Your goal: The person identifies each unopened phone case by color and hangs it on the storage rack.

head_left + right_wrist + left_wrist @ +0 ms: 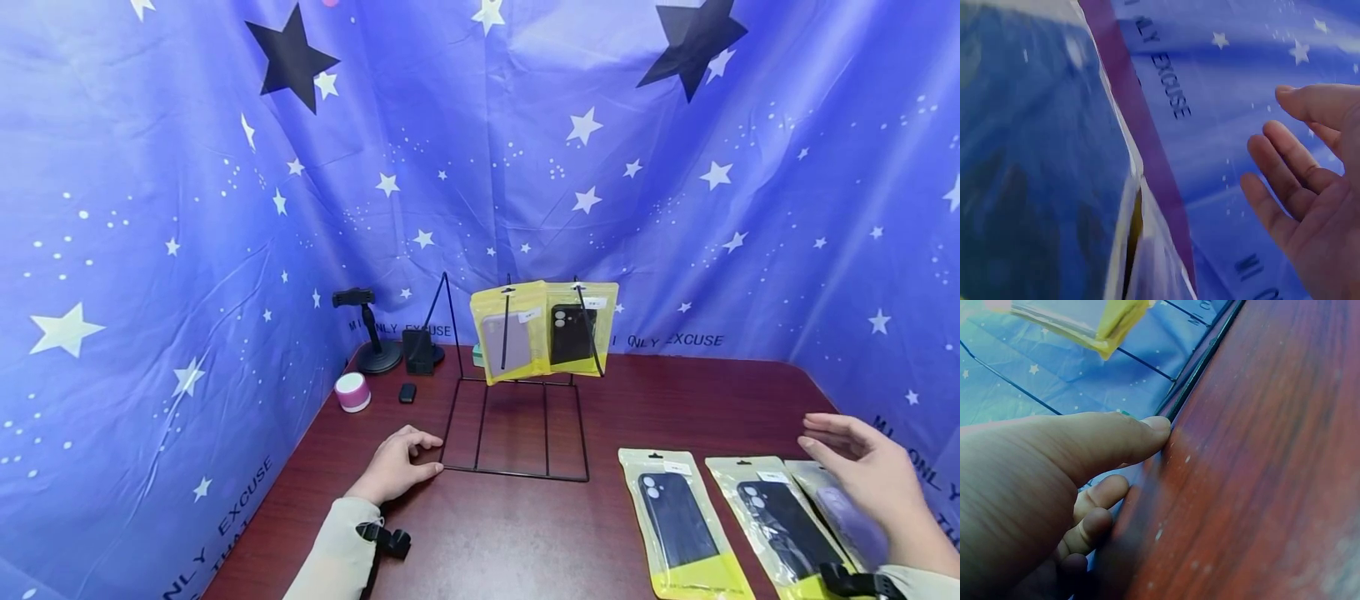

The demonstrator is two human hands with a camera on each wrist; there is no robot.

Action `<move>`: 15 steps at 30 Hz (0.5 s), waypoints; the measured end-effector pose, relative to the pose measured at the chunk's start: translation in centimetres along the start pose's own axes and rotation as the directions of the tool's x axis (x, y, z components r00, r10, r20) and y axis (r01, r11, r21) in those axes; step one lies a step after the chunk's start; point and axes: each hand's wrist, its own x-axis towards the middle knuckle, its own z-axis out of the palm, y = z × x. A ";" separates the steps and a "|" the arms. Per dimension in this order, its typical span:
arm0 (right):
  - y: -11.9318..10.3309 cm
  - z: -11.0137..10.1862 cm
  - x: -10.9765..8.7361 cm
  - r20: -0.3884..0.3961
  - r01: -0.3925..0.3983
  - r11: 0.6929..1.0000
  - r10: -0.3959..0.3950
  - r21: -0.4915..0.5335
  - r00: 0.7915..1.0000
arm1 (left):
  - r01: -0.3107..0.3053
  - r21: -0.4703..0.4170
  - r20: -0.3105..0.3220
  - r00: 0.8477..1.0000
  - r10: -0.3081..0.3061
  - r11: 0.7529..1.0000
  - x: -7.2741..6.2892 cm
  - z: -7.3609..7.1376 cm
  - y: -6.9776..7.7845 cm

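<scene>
My left hand [397, 467] is at the front left corner of a black wire display rack [517, 475], its thumb [1159, 425] touching the base wire and the other fingers loosely bent beside it. Two yellow-edged clear packages hang side by side from the rack's hooks: one with a light purple phone case [510, 346], one with a black phone case [572, 333]. At the right, my right hand [873, 475] hovers with relaxed fingers and nothing in it. Below and left of it lie packaged phone cases: a dark one [678, 517], another dark one [787, 525] and a purple one [855, 525] partly covered.
Behind the rack's left side stand a black phone stand [378, 354] and a black block [418, 352]. A pink and white round jar [352, 392] and a small black item [407, 393] sit near the left edge. Starry blue cloth [480, 167] surrounds the reddish-brown table [480, 542].
</scene>
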 end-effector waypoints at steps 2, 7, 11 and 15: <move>0.8 -0.5 -0.3 -0.005 -0.005 1.000 0.005 0.021 1.000 | -0.005 -0.001 -0.002 1.000 0.005 1.000 0.0 0.0 0.0; 2.2 -1.8 -1.0 -0.044 -0.068 0.997 0.070 0.043 0.997 | -0.012 -0.002 -0.004 1.000 0.012 1.000 0.1 0.0 0.0; 3.1 -2.4 -1.4 -0.073 -0.149 0.989 0.150 0.013 0.986 | -0.010 0.002 -0.003 1.000 0.010 1.000 0.1 0.0 0.0; 3.9 -2.7 -1.7 -0.091 -0.194 0.981 0.192 -0.007 0.977 | -0.007 0.002 -0.005 1.000 0.007 1.000 0.1 0.1 -0.1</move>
